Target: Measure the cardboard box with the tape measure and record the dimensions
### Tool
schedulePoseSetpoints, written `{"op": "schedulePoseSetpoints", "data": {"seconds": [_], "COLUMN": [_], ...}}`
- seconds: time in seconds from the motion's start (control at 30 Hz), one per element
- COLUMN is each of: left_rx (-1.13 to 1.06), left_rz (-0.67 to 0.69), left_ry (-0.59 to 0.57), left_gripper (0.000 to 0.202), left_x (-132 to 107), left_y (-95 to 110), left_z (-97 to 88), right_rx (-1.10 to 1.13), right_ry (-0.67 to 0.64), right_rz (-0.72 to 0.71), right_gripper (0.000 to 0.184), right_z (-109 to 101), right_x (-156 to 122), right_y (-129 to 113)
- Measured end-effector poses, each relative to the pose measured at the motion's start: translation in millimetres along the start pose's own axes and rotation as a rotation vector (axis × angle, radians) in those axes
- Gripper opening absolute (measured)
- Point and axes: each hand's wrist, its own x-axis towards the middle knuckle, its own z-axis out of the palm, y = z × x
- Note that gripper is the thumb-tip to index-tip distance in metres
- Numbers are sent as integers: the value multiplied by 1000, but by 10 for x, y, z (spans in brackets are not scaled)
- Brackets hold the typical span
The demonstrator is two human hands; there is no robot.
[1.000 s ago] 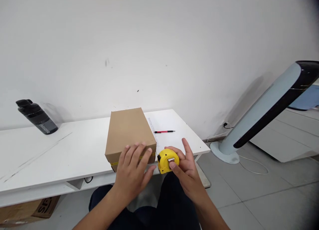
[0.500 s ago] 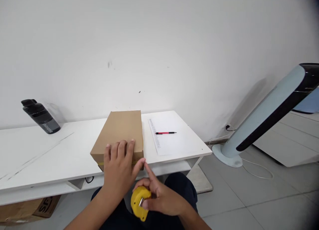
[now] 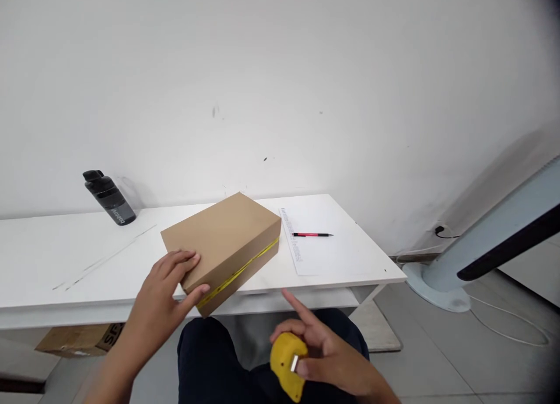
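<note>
A brown cardboard box (image 3: 223,229) with a yellow strip along its side sits at an angle on the white table, its near corner jutting past the front edge. My left hand (image 3: 166,287) grips that near-left corner, fingers on the top and thumb against the side. Below the table edge, over my lap, my right hand (image 3: 324,351) holds a yellow tape measure (image 3: 286,360). Its thumb lies by the metal clip, and the index finger points out toward the table. The tape measure's blade is not visible.
A printed sheet (image 3: 328,258) lies right of the box, with a red and black pen (image 3: 312,234) on it. A dark bottle (image 3: 109,197) stands at the left of the white table (image 3: 100,275). A tower-shaped appliance (image 3: 472,252) stands on the floor at right; a carton (image 3: 79,341) sits below.
The box has been turned, so its yellow-striped side now shows. My left hand moved to its left corner; my right hand moved away from it with the tape measure. The view shifted left.
</note>
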Motion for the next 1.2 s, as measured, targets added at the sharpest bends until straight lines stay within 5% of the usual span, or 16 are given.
{"op": "schedulePoseSetpoints", "data": {"seconds": [0.23,0.6,0.77,0.87,0.97,1.07,1.2], "left_rx": [-334,-572,-502,-416,-383,-318,-253], "left_rz": [-99,-41,4,-26,144,313,342], "left_ry": [-168,-260,-192,78,335,367,416], "left_gripper": [54,53,53,70,65,51,46], "left_x": [149,506,501,327,80,-88,-119], "left_y": [-507,-454,-126,255,612,809,876], "left_z": [3,270,300,377,475,517,461], "right_rx": [-103,-12,-71,-147,-208,-251,-292], "right_ry": [85,80,282,400,431,427,427], "right_rz": [19,-180,-333,-468,-518,-518,-481], "right_gripper": [96,92,75,69,69,68,65], "right_z": [-328,-85,191,403,555,619,627], "right_x": [-515,-288,53,313,489,547,514], "right_y": [-127,-325,-537,-564,-542,-531,-532]}}
